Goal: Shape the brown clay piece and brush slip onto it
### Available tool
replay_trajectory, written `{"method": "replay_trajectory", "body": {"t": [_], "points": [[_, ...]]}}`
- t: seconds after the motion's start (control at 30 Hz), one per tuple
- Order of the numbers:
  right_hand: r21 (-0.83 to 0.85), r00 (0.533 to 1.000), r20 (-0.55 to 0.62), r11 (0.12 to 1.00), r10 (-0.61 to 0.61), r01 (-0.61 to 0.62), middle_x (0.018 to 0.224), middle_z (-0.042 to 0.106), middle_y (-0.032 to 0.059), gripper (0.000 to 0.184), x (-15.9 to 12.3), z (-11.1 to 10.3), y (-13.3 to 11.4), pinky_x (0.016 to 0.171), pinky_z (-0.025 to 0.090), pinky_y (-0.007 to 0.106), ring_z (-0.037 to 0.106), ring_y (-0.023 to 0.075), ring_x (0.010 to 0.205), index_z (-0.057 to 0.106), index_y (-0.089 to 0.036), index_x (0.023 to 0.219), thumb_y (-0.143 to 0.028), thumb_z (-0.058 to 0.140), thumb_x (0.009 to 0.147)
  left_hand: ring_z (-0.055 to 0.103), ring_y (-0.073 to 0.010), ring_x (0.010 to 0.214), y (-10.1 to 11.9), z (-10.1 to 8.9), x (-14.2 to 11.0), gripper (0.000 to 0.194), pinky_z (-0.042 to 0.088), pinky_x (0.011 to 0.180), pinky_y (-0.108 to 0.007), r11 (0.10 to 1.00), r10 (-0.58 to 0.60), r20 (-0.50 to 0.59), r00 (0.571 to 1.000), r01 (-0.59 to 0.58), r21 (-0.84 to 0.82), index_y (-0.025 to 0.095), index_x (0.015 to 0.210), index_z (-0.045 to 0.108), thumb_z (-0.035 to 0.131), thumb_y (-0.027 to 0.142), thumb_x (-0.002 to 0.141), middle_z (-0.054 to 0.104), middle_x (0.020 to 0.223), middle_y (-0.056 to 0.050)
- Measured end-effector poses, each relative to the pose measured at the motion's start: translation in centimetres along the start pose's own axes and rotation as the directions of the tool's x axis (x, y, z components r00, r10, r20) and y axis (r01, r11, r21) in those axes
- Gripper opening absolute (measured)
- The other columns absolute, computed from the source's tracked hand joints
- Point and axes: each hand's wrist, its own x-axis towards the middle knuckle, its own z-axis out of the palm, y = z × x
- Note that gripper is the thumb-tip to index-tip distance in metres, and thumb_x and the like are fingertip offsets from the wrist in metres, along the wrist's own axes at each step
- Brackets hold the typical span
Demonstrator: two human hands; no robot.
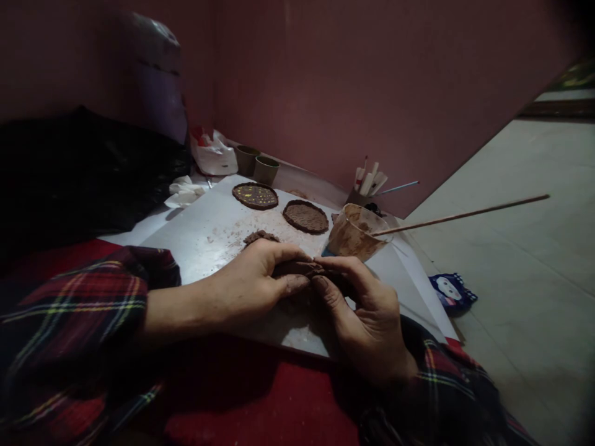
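Note:
A lump of brown clay [300,269] is held between both hands above the white board [186,248]. My left hand [251,279] is closed on its left side, thumb along the near face. From the right, my right hand [365,310] pinches the same piece with thumb and fingers. Clay smears the thumbs. Just beyond my left hand lies a crumbly heap of clay [261,236]. Farther back rest two flat round clay discs with raised rims: a plain one [305,217] and one dotted yellow [255,196].
Right of the discs stands a clay-smeared clear cup [356,232] with a long thin stick [465,215] jutting right. Behind are two dark cups [266,170], a holder of brushes and sticks [369,179], and a white bag [214,155]. A black bag [88,173] fills the left.

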Motion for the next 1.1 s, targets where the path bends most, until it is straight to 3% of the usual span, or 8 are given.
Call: {"method": "replay_trajectory", "body": {"t": [0.23, 0.5, 0.77, 0.9, 1.1], "points": [[0.009, 1.0, -0.007, 1.0, 0.012, -0.012, 0.091, 0.072, 0.0004, 0.018, -0.07, 0.02, 0.07, 0.07, 0.057, 0.024, 0.07, 0.0142, 0.078, 0.063, -0.024, 0.103, -0.018, 0.059, 0.087, 0.066, -0.02, 0.082, -0.08, 0.04, -0.13, 0.02, 0.053, 0.071, -0.027, 0.999, 0.028, -0.029, 0.999, -0.027, 0.024, 0.014, 0.094, 0.07, 0.06, 0.019, 0.077, 0.072, 0.088, -0.005], [-0.002, 0.998, -0.05, 0.999, -0.04, 0.04, 0.089, 0.073, -0.0006, 0.017, 0.06, 0.14, -0.37, 0.069, 0.057, 0.022, 0.07, 0.0127, 0.077, 0.066, -0.023, 0.1, -0.016, 0.061, 0.086, 0.065, -0.0187, 0.075, -0.12, 0.05, -0.22, 0.018, 0.054, 0.07, -0.03, 0.996, -0.002, -0.02, 1.0, 0.001, -0.091, 0.012, 0.093, 0.067, 0.06, 0.016, 0.077, 0.07, 0.083, -0.005], [0.07, 0.997, -0.008, 0.995, 0.071, -0.07, 0.09, 0.073, -0.0009, 0.015, 0.12, 0.09, -0.05, 0.07, 0.056, 0.023, 0.07, 0.013, 0.079, 0.065, -0.024, 0.101, -0.019, 0.06, 0.087, 0.064, -0.0142, 0.07, -0.25, 0.11, 0.16, 0.016, 0.053, 0.067, -0.026, 0.977, -0.04, 0.03, 0.999, 0.046, -0.21, 0.012, 0.095, 0.066, 0.06, 0.017, 0.08, 0.068, 0.079, -0.003], [0.093, 0.993, -0.012, 0.989, 0.116, -0.114, 0.085, 0.072, -0.0018, 0.012, 0.17, 0.04, 0.08, 0.067, 0.055, 0.021, 0.068, 0.0115, 0.075, 0.065, -0.024, 0.098, -0.023, 0.056, 0.09, 0.065, -0.0143, 0.074, -0.39, 0.08, 0.33, 0.022, 0.052, 0.071, -0.025, 0.97, -0.036, 0.067, 0.997, 0.051, -0.238, 0.013, 0.1, 0.067, 0.06, 0.026, 0.083, 0.068, 0.08, -0.002], [0.069, 0.996, 0.007, 0.993, 0.094, -0.095, 0.09, 0.071, -0.0034, 0.014, 0.2, 0.0, 0.04, 0.072, 0.052, 0.019, 0.067, 0.0103, 0.082, 0.064, -0.026, 0.101, -0.023, 0.055, 0.091, 0.065, -0.0195, 0.088, -0.69, 0.14, 0.27, 0.024, 0.051, 0.077, -0.028, 0.988, -0.011, 0.019, 1.0, 0.014, -0.154, 0.014, 0.094, 0.067, 0.071, 0.021, 0.071, 0.071, 0.091, -0.003]]}}
